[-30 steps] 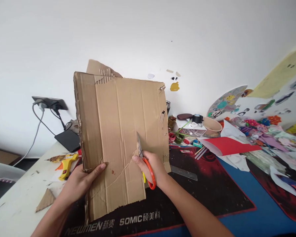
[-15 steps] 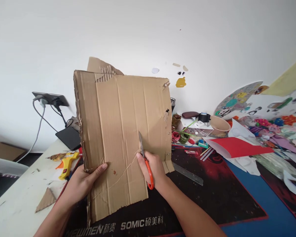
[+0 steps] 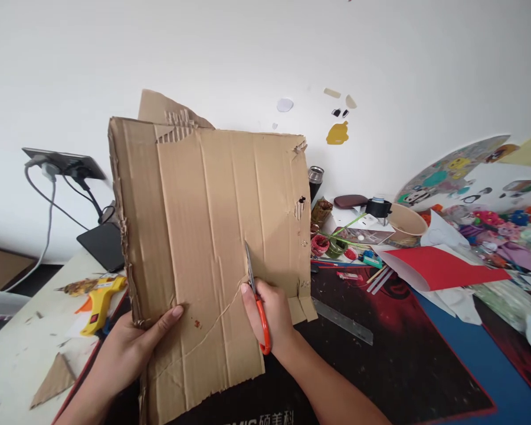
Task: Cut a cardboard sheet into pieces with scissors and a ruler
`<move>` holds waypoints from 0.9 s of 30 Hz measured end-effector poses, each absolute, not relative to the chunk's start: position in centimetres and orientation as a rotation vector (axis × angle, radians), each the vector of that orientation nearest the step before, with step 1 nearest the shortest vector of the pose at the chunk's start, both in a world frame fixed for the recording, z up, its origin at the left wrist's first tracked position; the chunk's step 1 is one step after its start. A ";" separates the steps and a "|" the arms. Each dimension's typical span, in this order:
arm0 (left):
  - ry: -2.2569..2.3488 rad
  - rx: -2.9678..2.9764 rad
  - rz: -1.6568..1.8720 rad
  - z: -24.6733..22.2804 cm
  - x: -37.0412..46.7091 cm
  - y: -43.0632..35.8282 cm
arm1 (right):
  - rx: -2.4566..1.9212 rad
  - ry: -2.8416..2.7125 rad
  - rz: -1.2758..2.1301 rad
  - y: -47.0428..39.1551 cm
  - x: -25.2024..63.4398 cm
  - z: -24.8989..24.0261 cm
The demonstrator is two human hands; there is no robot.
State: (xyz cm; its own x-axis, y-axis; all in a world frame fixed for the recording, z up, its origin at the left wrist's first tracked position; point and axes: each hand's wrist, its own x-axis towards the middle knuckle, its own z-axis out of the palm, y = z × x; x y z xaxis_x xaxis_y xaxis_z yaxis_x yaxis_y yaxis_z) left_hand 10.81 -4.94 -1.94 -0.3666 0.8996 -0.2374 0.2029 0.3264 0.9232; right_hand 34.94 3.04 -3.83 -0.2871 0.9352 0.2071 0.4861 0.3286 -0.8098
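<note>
A large creased sheet of brown cardboard [image 3: 207, 218] stands tilted upright before me, its left and lower edges ragged. My left hand [image 3: 135, 339] grips its lower left edge, thumb across the front, other fingers hidden behind. Orange-handled scissors [image 3: 264, 323] are in my right hand [image 3: 272, 310] at the sheet's lower right. One blade lies over the front face, pointing up; the other blade is hidden. A crease line curves from the lower left up to the scissors. Behind the top edge, another cardboard flap [image 3: 159, 105] sticks up.
A yellow glue gun [image 3: 101, 304] and a cardboard scrap [image 3: 53, 381] lie on the left. A clear ruler [image 3: 345, 321] rests on the black mat [image 3: 407, 360]. To the right are red paper [image 3: 442, 268], paint pots [image 3: 321, 245] and a tan bowl [image 3: 407, 224]. A thermos [image 3: 315, 177] stands behind the cardboard.
The view has shifted slightly, so the cardboard and hands sit a little lower and farther left. Both grips look the same, and the scissors stay at the same spot on the sheet.
</note>
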 end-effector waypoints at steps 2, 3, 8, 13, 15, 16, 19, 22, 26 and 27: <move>1.791 0.963 1.077 -2.1 10.7 -5.0 | -1.239 -1.894 0.836 3.0 34.9 -3.9; 1.795 0.953 1.085 -2.3 10.6 -5.1 | -1.236 -1.890 0.839 3.0 34.9 -4.0; 1.825 0.931 1.081 -3.0 10.4 -5.4 | -1.266 -1.884 0.837 2.9 34.7 -4.4; 1.830 0.918 1.092 -3.1 10.4 -5.3 | -1.277 -1.838 0.858 3.1 34.5 -4.6; 1.815 0.933 1.072 -2.9 10.4 -5.1 | -1.262 -1.816 0.890 3.2 34.6 -4.6; 1.809 0.946 1.064 -2.8 10.3 -5.0 | -1.250 -1.807 0.913 3.2 34.6 -4.6; 1.756 0.970 1.082 -2.5 10.4 -4.8 | -1.212 -1.793 0.978 3.3 34.8 -4.6; 1.676 0.929 1.155 -2.1 10.5 -4.8 | -1.183 -1.783 1.042 3.4 34.9 -4.5; 1.666 0.913 1.219 -1.7 10.2 -4.9 | -1.117 -1.798 1.107 3.1 35.2 -3.4; 1.692 0.923 1.234 -1.6 10.1 -5.0 | -1.101 -1.815 1.115 3.0 35.4 -2.9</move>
